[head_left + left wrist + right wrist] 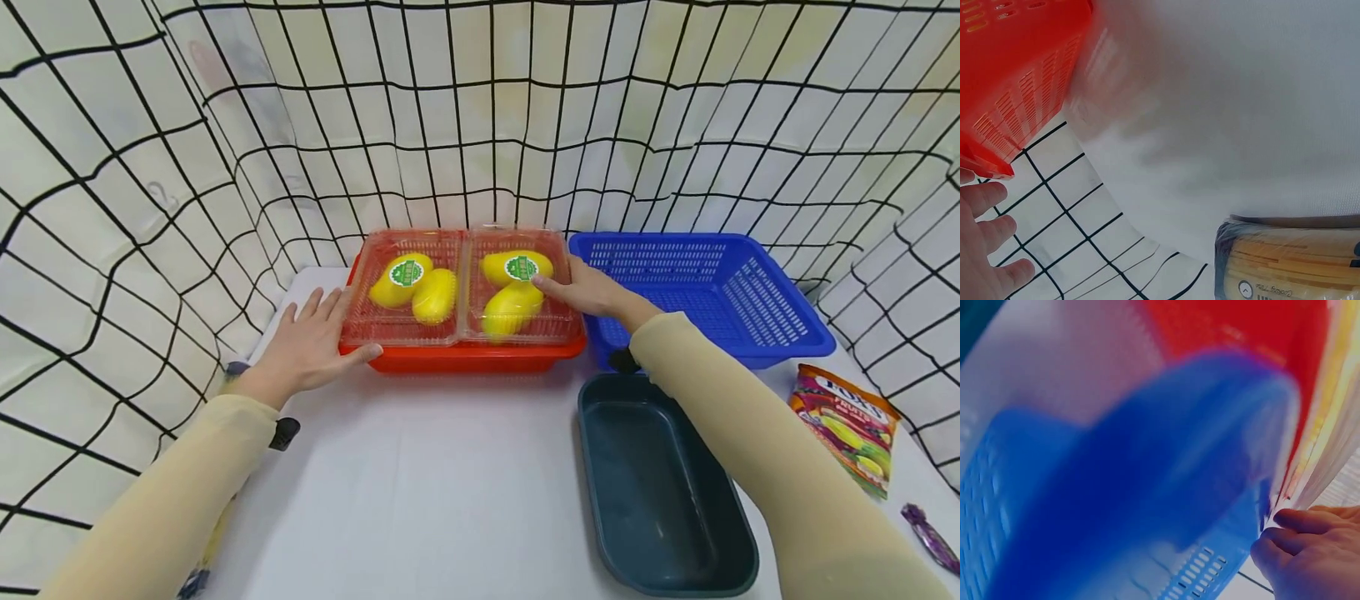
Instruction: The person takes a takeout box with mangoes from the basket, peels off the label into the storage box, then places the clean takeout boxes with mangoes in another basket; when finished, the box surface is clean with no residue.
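Observation:
Two clear plastic boxes sit side by side on the red basket (480, 360). The left box (375, 333) and the right box (558, 329) each hold two yellow, mango-shaped fruits and bear a green-and-white label. My left hand (307, 342) is spread at the basket's left side, fingers straight along its rim and thumb by the front corner. My right hand (592, 292) holds the right box's outer edge, thumb over the lid and fingers at the side. In the right wrist view the fingers (1291, 534) are bent beside that edge.
A blue basket (787, 337) stands right of the red one, below my right wrist. Nearer lies a dark teal tray (660, 500). A candy bag (847, 425) and purple wrapped sweet (930, 537) lie far right. A pasta pack (1291, 265) lies left. Black netting (487, 150) surrounds the table.

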### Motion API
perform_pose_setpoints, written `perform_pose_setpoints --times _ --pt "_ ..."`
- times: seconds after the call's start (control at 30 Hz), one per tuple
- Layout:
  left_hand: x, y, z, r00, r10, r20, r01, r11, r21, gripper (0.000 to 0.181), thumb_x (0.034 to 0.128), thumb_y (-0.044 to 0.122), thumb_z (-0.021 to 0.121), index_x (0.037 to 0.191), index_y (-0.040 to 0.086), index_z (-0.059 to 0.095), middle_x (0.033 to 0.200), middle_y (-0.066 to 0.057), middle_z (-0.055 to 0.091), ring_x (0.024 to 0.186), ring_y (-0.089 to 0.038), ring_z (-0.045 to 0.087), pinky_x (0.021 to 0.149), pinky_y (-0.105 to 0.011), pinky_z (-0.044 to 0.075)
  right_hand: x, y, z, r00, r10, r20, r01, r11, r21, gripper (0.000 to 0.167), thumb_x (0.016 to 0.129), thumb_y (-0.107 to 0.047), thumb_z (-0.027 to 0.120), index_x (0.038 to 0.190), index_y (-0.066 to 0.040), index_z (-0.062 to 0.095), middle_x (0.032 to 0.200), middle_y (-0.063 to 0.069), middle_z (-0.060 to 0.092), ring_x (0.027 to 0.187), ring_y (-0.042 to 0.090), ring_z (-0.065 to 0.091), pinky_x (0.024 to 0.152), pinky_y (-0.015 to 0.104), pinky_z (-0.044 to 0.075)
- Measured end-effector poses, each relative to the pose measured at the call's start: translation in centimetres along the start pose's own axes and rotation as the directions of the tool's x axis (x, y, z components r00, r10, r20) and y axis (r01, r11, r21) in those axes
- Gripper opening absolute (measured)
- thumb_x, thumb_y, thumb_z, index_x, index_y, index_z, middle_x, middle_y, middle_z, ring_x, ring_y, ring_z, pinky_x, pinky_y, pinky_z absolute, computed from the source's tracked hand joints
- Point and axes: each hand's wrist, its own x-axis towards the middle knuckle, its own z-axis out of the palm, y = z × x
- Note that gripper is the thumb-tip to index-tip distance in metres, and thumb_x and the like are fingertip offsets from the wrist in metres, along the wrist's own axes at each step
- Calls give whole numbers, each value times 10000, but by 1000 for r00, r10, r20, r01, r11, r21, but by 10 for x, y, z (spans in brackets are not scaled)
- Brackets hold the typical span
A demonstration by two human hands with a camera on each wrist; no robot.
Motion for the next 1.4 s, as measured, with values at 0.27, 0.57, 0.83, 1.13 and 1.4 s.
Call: perform_pose_setpoints --times 0.27,0.57,0.83,1.13,1.4 --pt "-1 -1 -4 1000 -4 9 4 1000 2 1078 933 745 432 1639 30 43 1661 -317 162 1531 -549 88 1218 -734 84 -8 -14 -8 983 170 -72 -137 933 332 922 965 -568 611 1612 -42 218 1623 194 360 1505 373 365 1199 552 372" --pt "0 0 -1 1000 -2 15 2 1000 6 1068 937 738 432 1639 31 50 1660 -320 163 1532 -549 85 1218 -735 80 -4 -21 -3 977 209 -42 -142 784 604 850 986 -403 661 1595 -189 108 1571 154 351 1424 339 482 1123 503 478" --pt "1 0 -1 1000 -7 19 7 1000 -3 1069 936 737 435 1640 31 48 1664 -316 152 1535 -547 75 1218 -735 73 5 -14 -10 988 151 46 -134 646 752 798 1018 -392 607 1624 -259 105 1602 110 362 1462 327 441 1174 534 414" --pt "0 0 -1 1000 1 15 -1 1000 1 1081 931 754 430 1641 35 47 1659 -321 166 1534 -547 82 1217 -737 75 4 -11 -12 985 52 167 -164 611 775 630 1045 -426 524 1570 -135 333 1497 85 491 1434 299 462 1194 523 389" --pt "1 -2 0 1000 4 7 -4 1000 -7 1083 924 762 434 1643 44 57 1657 -322 172 1529 -551 94 1211 -745 80 0 -11 -13 983 24 180 -158 600 785 605 1056 -414 513 1567 -155 317 1432 42 519 1322 245 520 1197 525 385"
